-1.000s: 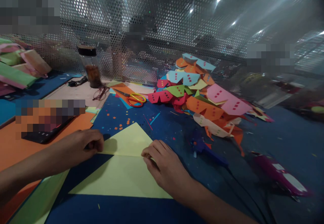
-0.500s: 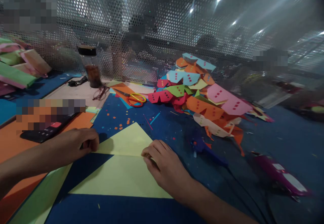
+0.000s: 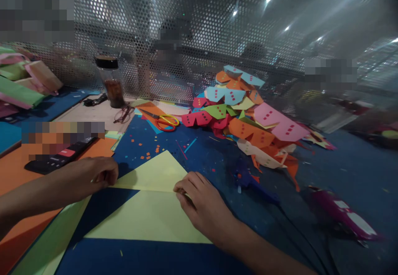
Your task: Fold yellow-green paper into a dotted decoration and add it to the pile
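A pale yellow sheet of paper (image 3: 152, 215) lies on the blue tabletop, with a straight crease or folded edge across it and a triangular part pointing away from me. My left hand (image 3: 99, 173) is at the left end of that line, its fingers curled closed on the paper's corner; the fingertips are partly hidden. At the line's right end, my right hand (image 3: 199, 198) has thumb and fingers pinched together on the paper, and its wrist covers part of the sheet's right side.
Orange paper (image 3: 15, 179) and a black remote control (image 3: 46, 163) lie left. Scissors (image 3: 167, 122), paper scraps (image 3: 144, 156) and a lidded jar (image 3: 113, 86) are beyond. Cut coloured paper shapes (image 3: 251, 130) pile up right, near a blue glue gun (image 3: 253, 182) and a purple tool (image 3: 345, 215).
My left hand has slid slightly to the left along the paper's edge. My right hand and the paper stay in place.
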Available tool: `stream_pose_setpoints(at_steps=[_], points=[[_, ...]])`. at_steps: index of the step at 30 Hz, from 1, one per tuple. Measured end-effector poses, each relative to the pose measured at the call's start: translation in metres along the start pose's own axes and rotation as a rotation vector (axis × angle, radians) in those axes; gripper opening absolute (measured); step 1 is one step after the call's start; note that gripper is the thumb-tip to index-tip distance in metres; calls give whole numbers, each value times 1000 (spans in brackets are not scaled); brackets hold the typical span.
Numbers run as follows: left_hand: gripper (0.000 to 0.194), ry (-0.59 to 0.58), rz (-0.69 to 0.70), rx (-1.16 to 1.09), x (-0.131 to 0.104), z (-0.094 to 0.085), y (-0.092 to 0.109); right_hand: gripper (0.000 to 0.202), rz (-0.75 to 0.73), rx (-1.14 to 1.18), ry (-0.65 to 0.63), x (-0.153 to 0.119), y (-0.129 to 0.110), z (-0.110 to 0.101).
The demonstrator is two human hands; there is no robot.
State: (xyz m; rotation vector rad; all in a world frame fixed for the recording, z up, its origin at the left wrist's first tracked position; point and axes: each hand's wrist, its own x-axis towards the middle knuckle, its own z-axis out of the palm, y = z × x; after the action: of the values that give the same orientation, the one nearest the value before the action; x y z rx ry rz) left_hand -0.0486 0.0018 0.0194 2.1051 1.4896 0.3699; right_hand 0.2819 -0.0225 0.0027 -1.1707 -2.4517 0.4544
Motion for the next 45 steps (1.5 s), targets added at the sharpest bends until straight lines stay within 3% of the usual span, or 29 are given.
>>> stream_pose_setpoints(at_steps=[4, 10, 14, 18, 22, 25, 32, 45], points=[[16, -18, -8, 34, -1, -6, 0, 13, -7, -2, 8, 0, 0, 0], [16, -188, -35, 82, 2, -21, -2, 13, -5, 1, 2, 1, 0, -1], [15, -49, 62, 74, 5, -19, 7, 13, -6, 4, 4, 1, 0, -1], [15, 114, 237, 2, 5, 3, 24, 13, -8, 3, 6, 0, 0, 0], [17, 72, 409, 18, 6, 33, 30, 13, -19, -3, 7, 1, 1, 0], [20, 107, 485, 81, 9, 45, 29, 11, -35, -41, 16, 0, 2, -1], [31, 154, 588, 205, 10, 46, 30, 5, -61, -144, 45, -1, 4, -3], [24, 264, 681, 276, 14, 51, 28, 11, -221, -406, 138, 2, 6, 0]])
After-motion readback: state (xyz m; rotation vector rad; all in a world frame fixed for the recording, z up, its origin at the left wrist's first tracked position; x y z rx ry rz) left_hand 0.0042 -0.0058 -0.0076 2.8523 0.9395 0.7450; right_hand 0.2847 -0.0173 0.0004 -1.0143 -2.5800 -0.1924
